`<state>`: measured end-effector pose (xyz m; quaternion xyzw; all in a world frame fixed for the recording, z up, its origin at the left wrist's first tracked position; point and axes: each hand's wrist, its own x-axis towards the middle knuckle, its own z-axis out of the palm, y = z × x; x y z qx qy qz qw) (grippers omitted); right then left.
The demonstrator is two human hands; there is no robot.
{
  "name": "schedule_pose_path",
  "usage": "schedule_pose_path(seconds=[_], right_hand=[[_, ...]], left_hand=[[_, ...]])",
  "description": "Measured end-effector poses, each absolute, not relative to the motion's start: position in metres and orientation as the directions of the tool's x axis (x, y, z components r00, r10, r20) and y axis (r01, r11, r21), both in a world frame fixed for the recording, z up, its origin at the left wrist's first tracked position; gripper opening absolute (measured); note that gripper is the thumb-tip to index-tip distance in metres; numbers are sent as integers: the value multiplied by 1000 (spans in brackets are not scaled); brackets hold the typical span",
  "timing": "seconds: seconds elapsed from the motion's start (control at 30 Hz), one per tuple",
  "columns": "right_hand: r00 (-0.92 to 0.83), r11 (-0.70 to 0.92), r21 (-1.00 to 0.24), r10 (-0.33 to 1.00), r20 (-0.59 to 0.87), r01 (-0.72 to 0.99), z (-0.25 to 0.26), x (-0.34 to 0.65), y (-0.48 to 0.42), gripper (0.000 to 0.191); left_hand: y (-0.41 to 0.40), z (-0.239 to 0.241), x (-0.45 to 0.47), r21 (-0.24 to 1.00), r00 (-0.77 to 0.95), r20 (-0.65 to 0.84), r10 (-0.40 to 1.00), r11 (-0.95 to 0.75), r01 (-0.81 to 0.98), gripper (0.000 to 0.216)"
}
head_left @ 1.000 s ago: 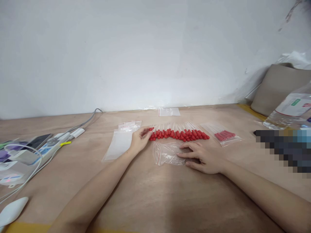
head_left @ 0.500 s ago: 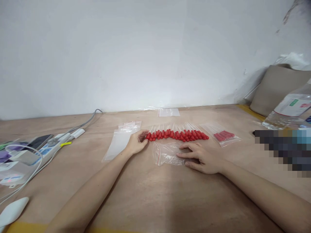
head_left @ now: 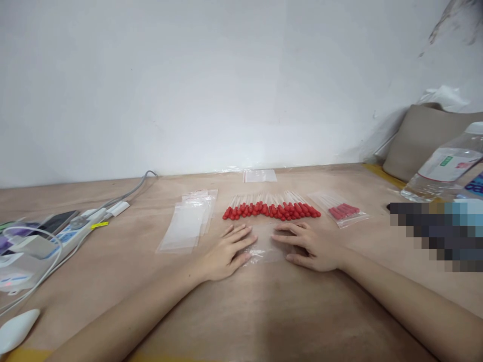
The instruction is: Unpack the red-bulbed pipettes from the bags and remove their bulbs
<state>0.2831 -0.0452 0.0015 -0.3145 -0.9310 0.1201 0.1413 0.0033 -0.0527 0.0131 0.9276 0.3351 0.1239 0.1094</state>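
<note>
A clear zip bag [head_left: 263,250] lies flat on the table between my hands. My left hand [head_left: 226,254] rests palm down on the bag's left end, fingers spread. On its right end lies my right hand [head_left: 311,249], fingers apart and slightly bent. Just beyond is a row of red-tipped sticks [head_left: 271,209], pale shafts pointing away from me; neither hand touches them. To the right, a filled zip bag [head_left: 345,211] holds several of the same sticks. A stack of flat clear bags [head_left: 181,229] sits beyond and left of my left hand.
Another flat bag [head_left: 260,175] lies near the wall. On the left are a power strip [head_left: 85,221] with cables, a phone [head_left: 62,221] and a white mouse [head_left: 18,329]. A water bottle [head_left: 439,168] and a grey-brown container [head_left: 418,136] stand at the right, near a pixelated patch.
My left hand has left the left end of the stick row and come down toward me onto the clear bag, its fingers now spread. My right hand has stayed on the bag.
</note>
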Motion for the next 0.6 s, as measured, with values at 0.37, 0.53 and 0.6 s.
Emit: schedule_pose_path(seconds=[0.37, 0.53, 0.6], right_hand=[[-595, 703, -398, 711, 375, 589, 10, 283, -44, 37], [9, 280, -399, 809, 588, 873, 15, 313, -16, 28], [151, 10, -305, 852, 500, 952, 13, 332, -5, 29]], left_hand=[[-40, 6, -8, 647, 418, 242, 876, -467, 603, 32], [-27, 2, 1, 678, 150, 203, 968, -249, 691, 37], [-26, 2, 0, 679, 175, 135, 975, -219, 701, 43]])
